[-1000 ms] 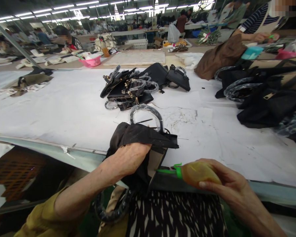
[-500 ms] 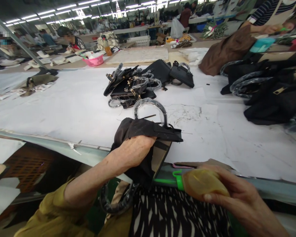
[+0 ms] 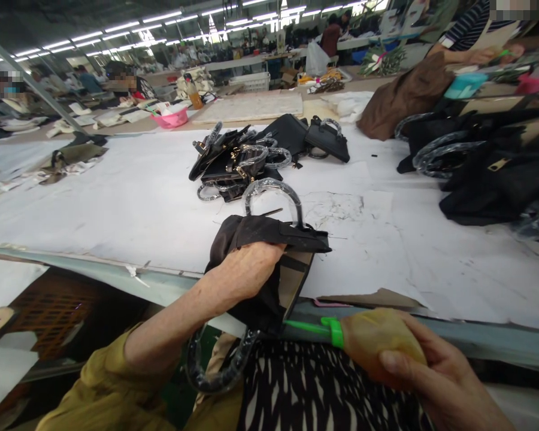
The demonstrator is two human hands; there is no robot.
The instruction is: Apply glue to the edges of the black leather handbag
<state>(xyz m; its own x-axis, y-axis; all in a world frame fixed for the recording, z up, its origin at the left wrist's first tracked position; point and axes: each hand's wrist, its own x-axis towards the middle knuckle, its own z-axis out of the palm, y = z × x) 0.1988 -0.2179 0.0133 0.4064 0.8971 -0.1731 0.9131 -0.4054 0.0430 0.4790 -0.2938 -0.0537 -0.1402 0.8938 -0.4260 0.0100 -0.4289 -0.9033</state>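
1. Nearest the camera, the right hand (image 3: 435,377) is wrapped around a yellowish squeeze bottle (image 3: 381,344); its fingers (image 3: 399,362) are closed on the bottle's body. The green nozzle (image 3: 312,327) points left, and its tip lies at the lower edge of the dark bag.
2. Just to the left, the left hand (image 3: 247,272) presses on a dark brown bag (image 3: 269,239), fingers clenched in its soft top fabric. The bag hangs over the near edge of the surface (image 3: 117,203), part on the white covering and part dropping toward the person's lap.
3. One plastic-wrapped handle (image 3: 273,191) of this bag stands upright as an arch above the hand; a second wrapped handle (image 3: 220,371) dangles below the edge, beside the mustard sleeve (image 3: 103,395).
4. Farther out, in the middle of the surface, lies a heap of black bags (image 3: 238,161) with wrapped handles, well apart from the held bag.
5. At the right, more black bags (image 3: 489,173) are piled, with a brown bag (image 3: 404,96) behind them.
6. Beyond, a pink bowl (image 3: 170,118) sits at the far side, and other people work at distant tables.
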